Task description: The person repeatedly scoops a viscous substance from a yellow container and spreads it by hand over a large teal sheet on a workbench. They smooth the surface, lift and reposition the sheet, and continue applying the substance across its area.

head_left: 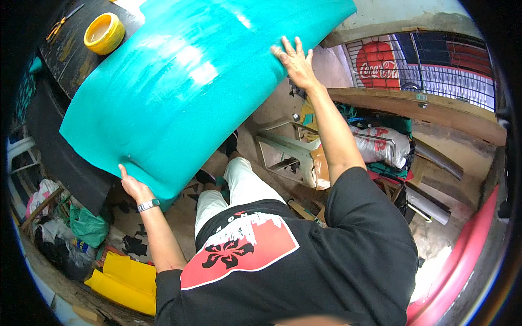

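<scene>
A large, glossy teal sheet (168,92) covers the upper middle of the view, draped over a dark work table. At its lower left corner my left hand (136,187) grips the near edge, thumb on top and the other fingers hidden beneath. The sheet dips and creases beside that thumb. My right hand (296,62) rests on the sheet's right edge, its fingers spread out over the surface. A watch (148,205) with a metal band is on my left wrist.
A yellow round bowl (104,33) and orange-handled scissors (60,27) lie on the dark table (65,60), upper left. Bags and a folded yellow sheet (122,280) are low on the left. A metal-framed stool (293,157) and a stuffed white sack (383,144) stand right.
</scene>
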The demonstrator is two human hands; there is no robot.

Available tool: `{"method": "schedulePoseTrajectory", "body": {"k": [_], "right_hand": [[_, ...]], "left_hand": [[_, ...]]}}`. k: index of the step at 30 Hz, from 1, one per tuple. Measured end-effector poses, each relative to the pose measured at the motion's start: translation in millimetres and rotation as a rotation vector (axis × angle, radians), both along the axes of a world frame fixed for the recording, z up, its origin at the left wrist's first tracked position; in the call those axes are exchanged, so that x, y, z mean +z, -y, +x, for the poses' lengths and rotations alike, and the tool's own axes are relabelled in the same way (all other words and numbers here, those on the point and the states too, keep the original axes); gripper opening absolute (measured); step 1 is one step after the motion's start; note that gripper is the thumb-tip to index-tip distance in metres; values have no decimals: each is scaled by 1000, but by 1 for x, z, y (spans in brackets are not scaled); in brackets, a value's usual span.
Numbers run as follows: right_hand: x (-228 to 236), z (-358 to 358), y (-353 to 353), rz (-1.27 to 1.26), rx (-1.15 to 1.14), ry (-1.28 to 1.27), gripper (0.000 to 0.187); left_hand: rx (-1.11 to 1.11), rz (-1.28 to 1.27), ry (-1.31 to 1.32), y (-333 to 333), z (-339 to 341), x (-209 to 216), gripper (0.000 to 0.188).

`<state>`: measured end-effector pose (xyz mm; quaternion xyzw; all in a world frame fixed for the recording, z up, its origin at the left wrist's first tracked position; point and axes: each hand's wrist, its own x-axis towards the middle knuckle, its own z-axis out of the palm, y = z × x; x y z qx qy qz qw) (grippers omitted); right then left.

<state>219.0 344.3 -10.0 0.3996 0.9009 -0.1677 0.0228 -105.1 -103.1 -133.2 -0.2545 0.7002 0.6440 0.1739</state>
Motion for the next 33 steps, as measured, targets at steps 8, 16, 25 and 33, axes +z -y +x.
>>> {"method": "schedulePoseTrajectory", "body": {"k": [8, 16, 25, 33], "right_hand": [[-37, 26, -77, 263, -37, 157, 98], [-26, 3, -28, 176, 292, 122, 106], [-23, -56, 78, 115, 462, 9, 108], [-27, -104, 184, 118, 532, -118, 115]], "left_hand": [[-2, 113, -16, 6, -10, -1, 54], [-29, 135, -14, 2, -9, -5, 61], [9, 210, 59, -8, -11, -11, 48], [22, -24, -2, -16, -5, -3, 43]]}}
